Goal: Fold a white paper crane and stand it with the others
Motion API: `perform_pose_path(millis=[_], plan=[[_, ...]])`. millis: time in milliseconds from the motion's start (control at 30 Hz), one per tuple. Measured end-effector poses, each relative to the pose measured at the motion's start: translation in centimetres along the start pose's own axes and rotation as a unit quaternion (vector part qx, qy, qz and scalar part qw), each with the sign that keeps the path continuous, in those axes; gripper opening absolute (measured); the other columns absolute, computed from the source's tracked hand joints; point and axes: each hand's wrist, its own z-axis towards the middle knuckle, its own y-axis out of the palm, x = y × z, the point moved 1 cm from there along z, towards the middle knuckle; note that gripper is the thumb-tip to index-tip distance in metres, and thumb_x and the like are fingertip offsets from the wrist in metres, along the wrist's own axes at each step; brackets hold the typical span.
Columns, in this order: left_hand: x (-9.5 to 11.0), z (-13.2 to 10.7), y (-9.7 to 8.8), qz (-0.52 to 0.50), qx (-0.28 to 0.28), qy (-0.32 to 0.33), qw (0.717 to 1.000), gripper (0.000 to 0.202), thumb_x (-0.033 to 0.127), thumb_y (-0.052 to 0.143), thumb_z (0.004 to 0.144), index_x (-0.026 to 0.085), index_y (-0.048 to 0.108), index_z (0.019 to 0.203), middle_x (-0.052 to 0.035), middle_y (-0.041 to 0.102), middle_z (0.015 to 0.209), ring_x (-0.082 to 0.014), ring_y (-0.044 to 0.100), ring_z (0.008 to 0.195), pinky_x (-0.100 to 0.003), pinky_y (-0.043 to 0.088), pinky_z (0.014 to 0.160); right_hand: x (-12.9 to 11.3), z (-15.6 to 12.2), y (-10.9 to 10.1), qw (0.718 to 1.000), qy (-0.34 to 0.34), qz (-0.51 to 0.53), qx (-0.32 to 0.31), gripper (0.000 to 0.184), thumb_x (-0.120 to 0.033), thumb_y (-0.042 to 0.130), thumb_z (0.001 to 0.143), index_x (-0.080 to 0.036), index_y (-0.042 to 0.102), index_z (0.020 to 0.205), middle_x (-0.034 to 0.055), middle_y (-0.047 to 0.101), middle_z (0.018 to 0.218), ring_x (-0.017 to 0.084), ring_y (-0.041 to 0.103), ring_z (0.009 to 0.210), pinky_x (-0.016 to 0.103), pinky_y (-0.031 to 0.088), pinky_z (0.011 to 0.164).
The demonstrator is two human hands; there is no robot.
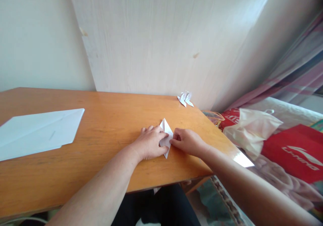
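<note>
A small piece of white paper folded into a narrow diamond (166,128) lies on the wooden table (121,118), its points facing away from me and toward me. My left hand (152,142) rests over its left side, fingers spread, with fingertips and thumb lying on the paper. At the right edge, my right hand (185,141) has its fingers curled, thumb and forefinger pressed together at the paper's side corner. Whether a layer of paper sits inside that pinch is hard to see, but the fingertips touch the edge.
White paper sheets (45,130) lie at the table's left. Folded paper pieces (185,99) stand at the back right corner against the wall board (156,44). Beyond the right edge are a red bag (295,153), a whitish plastic bag (252,128) and a curtain (285,71).
</note>
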Motion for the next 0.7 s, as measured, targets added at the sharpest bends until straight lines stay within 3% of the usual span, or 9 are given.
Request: perform_pose_path(millis=[367, 700], plan=[[-0.3, 0.2, 0.1, -0.003, -0.016, -0.002, 1.0, 0.032, 0.041, 0.051, 0.091, 0.035, 0.068, 0.118, -0.0038, 0.06, 0.131, -0.0307, 0.052, 0.115, -0.046, 0.04, 0.095, -1.6, -2.1, 0.4, 0.999, -0.031, 0.003, -0.017, 0.014, -0.034, 0.061, 0.085, -0.021, 0.061, 0.079, -0.0007, 0.066, 0.071, 0.013, 0.054, 0.063, 0.025, 0.028, 0.057], [-0.3, 0.2, 0.0, -0.015, -0.027, -0.006, 1.0, 0.037, 0.036, 0.055, 0.084, 0.036, 0.068, 0.119, -0.0035, 0.057, 0.136, -0.032, 0.05, 0.119, -0.047, 0.039, 0.096, -3.0, -3.9, 0.4, 0.999, -0.047, 0.006, -0.026, 0.015, -0.035, 0.062, 0.085, -0.022, 0.06, 0.078, -0.0017, 0.065, 0.07, 0.013, 0.054, 0.062, 0.026, 0.027, 0.057]])
